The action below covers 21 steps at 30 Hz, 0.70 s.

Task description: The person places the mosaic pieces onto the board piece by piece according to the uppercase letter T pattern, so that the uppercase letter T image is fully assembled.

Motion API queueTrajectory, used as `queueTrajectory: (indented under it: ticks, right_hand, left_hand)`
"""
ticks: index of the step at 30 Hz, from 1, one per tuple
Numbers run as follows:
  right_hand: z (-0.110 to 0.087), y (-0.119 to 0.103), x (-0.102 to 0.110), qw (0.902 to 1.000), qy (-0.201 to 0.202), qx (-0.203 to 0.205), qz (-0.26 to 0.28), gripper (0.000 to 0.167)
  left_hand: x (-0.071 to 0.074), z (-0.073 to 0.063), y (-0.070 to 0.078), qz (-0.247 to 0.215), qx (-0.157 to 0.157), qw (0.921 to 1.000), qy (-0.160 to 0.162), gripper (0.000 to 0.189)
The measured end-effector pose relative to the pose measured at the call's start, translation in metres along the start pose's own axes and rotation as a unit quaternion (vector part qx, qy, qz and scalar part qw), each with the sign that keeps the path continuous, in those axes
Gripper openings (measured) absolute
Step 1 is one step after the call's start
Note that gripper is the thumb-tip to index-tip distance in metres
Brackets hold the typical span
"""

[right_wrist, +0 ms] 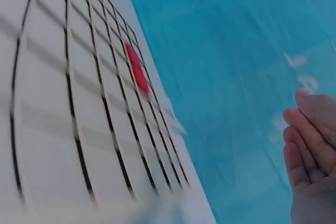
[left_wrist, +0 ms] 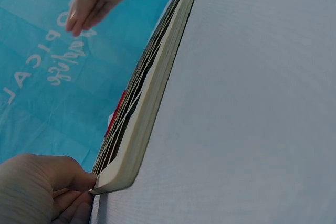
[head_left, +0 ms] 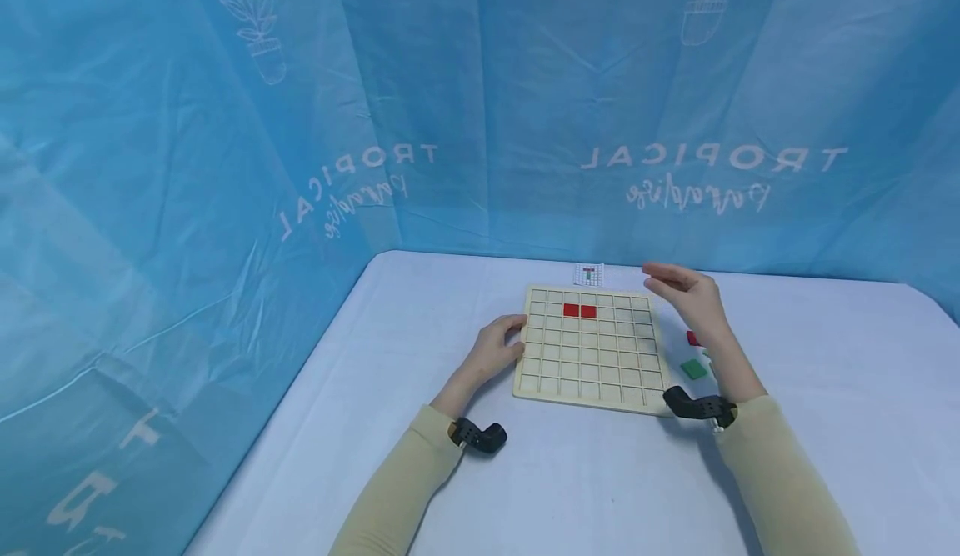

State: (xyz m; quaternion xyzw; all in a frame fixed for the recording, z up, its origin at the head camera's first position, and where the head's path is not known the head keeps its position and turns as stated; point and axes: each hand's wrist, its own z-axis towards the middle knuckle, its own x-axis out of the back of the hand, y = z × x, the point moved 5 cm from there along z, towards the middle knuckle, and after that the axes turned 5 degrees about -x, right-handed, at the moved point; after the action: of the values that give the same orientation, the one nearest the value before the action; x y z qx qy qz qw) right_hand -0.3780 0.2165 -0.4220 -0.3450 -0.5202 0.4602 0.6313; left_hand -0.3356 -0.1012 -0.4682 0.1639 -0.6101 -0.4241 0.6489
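Observation:
A pale square grid board (head_left: 570,360) lies on the table with two red tiles (head_left: 580,311) side by side in its second row from the far edge. At its left edge my left hand (head_left: 493,346) holds the rim with thumb and fingers; the left wrist view shows a fingertip against the board (left_wrist: 144,124) near its corner. Raised beyond the board's right side, my right hand (head_left: 690,293) has its fingers together and gently bent. Nothing visible is held in it, and the right wrist view shows its fingers (right_wrist: 310,140) in front of the curtain.
Right of the board lie a red tile (head_left: 693,338) and a green tile (head_left: 693,368), partly hidden by the right forearm. A small card (head_left: 588,274) with a red and green T pattern lies behind the board. Blue curtains (head_left: 525,122) hang around the white table (head_left: 585,489).

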Motion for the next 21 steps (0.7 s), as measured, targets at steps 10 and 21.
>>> queueTrajectory:
  ticks: [10, 21]
  right_hand:
    - [-0.033, 0.034, 0.063, 0.9922, 0.017, -0.101, -0.071, 0.060]
    - [-0.050, 0.071, 0.079, 0.9840, 0.031, -0.115, -0.132, 0.052]
  left_hand:
    - [0.003, -0.002, -0.001, 0.004, -0.002, 1.0000, -0.002, 0.049]
    - [-0.001, 0.000, -0.001, 0.001, -0.009, 1.0000, 0.001, 0.049]
